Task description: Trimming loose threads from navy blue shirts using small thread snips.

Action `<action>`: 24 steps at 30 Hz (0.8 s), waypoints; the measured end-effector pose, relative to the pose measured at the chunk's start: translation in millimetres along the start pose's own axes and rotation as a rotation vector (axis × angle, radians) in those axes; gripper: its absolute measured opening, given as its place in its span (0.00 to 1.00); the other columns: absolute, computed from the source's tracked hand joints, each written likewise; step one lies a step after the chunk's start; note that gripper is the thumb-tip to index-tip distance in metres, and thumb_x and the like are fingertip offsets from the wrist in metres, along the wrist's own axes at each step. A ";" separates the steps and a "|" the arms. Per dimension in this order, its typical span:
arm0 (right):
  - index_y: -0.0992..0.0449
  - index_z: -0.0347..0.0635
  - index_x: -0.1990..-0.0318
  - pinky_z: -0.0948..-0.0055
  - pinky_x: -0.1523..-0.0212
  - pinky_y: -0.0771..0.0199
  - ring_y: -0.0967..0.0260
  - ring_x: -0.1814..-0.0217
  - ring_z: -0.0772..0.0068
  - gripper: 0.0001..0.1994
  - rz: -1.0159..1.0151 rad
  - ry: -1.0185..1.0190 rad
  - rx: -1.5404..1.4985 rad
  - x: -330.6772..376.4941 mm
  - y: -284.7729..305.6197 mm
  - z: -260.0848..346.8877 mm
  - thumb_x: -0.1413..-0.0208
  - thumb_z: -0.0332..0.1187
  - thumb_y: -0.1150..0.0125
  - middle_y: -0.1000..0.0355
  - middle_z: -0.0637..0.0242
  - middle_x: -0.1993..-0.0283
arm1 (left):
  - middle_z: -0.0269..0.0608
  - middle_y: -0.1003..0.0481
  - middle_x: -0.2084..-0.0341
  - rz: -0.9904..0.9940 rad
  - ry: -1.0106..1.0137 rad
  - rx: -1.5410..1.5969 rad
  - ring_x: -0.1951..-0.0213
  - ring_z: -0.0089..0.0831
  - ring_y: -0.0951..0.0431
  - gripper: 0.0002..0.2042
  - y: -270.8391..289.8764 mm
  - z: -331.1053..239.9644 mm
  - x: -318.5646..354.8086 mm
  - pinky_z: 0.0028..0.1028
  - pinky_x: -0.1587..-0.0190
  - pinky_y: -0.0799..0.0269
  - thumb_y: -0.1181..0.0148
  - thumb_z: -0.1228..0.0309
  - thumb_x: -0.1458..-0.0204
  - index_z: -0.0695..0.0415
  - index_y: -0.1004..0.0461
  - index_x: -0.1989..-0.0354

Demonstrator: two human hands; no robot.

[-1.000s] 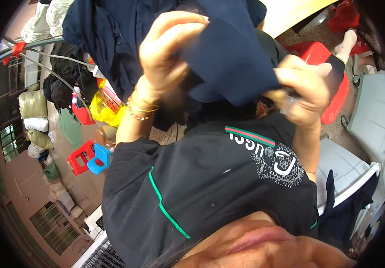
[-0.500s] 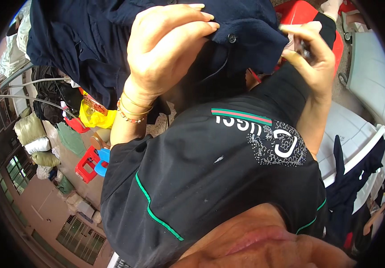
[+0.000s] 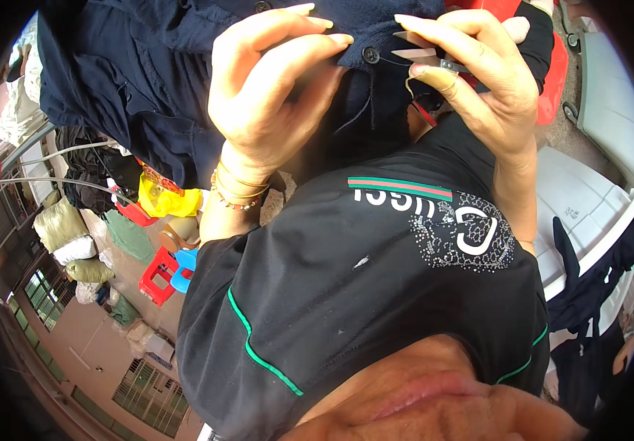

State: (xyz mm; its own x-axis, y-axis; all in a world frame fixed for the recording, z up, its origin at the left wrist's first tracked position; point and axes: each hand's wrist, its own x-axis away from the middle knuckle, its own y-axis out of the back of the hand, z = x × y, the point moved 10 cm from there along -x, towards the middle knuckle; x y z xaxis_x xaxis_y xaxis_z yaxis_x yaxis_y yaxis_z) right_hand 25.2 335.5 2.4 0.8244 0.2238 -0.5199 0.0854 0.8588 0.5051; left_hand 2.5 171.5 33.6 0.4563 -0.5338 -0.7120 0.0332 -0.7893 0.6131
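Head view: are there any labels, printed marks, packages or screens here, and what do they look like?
No screens or signs.
Printed emblem: on the black shirt, right of centre; white lettering with a round studded silvery patch.
Striped band: just above the emblem; a narrow green and red strip.
Stuffed sacks: far left on the floor; bulging, pale green and white.
Yellow bag: left of the left hand's wrist; crumpled.

Small red plastic stool (image 3: 156, 273) on the floor; blue plastic stool (image 3: 184, 266) touching its right side. Yellow bag (image 3: 168, 201) above it. Pale stuffed sacks (image 3: 67, 231) to its left.
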 end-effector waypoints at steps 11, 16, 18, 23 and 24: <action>0.18 0.36 0.52 0.78 0.46 0.40 0.29 0.66 0.74 0.19 0.060 -0.117 0.109 -13.6 -2.3 17.1 0.55 0.26 0.27 0.28 0.67 0.68 | 0.47 0.25 0.61 -0.029 0.007 0.024 0.58 0.37 0.20 0.13 -1.5 3.8 4.5 0.42 0.48 0.22 0.32 0.85 0.59 0.63 0.19 0.62; 0.17 0.36 0.53 0.77 0.41 0.45 0.30 0.66 0.75 0.19 0.084 -0.060 0.266 -13.8 -5.1 26.3 0.55 0.26 0.27 0.29 0.69 0.68 | 0.46 0.25 0.61 -0.046 0.003 0.048 0.58 0.38 0.20 0.12 1.1 3.5 5.7 0.41 0.48 0.21 0.32 0.84 0.58 0.63 0.19 0.62; 0.17 0.37 0.53 0.77 0.40 0.47 0.30 0.66 0.75 0.19 -0.026 -0.197 -0.091 -5.4 -2.6 5.6 0.56 0.26 0.26 0.29 0.70 0.68 | 0.47 0.25 0.61 -0.051 -0.001 0.047 0.58 0.38 0.20 0.12 1.4 2.8 5.3 0.41 0.48 0.21 0.32 0.84 0.58 0.63 0.19 0.62; 0.17 0.37 0.53 0.78 0.45 0.43 0.30 0.67 0.74 0.19 0.061 -0.175 0.091 -15.8 -5.7 16.5 0.57 0.26 0.26 0.29 0.69 0.68 | 0.47 0.25 0.60 -0.047 -0.018 0.036 0.58 0.38 0.20 0.13 1.2 4.0 5.3 0.40 0.48 0.21 0.32 0.84 0.58 0.63 0.19 0.61; 0.17 0.37 0.53 0.78 0.48 0.39 0.30 0.67 0.74 0.19 0.050 -0.112 0.121 -16.7 -5.1 22.4 0.57 0.26 0.26 0.29 0.68 0.68 | 0.47 0.25 0.60 -0.046 -0.017 0.027 0.58 0.38 0.20 0.13 1.1 4.0 5.7 0.41 0.48 0.21 0.32 0.84 0.58 0.63 0.19 0.61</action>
State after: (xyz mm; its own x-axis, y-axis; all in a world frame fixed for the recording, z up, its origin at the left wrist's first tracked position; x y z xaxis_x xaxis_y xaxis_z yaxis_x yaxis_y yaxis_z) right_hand 23.6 317.1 23.9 0.8857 0.2066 -0.4158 0.1039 0.7847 0.6111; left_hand 1.5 166.3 28.9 0.4394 -0.5013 -0.7454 0.0297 -0.8213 0.5698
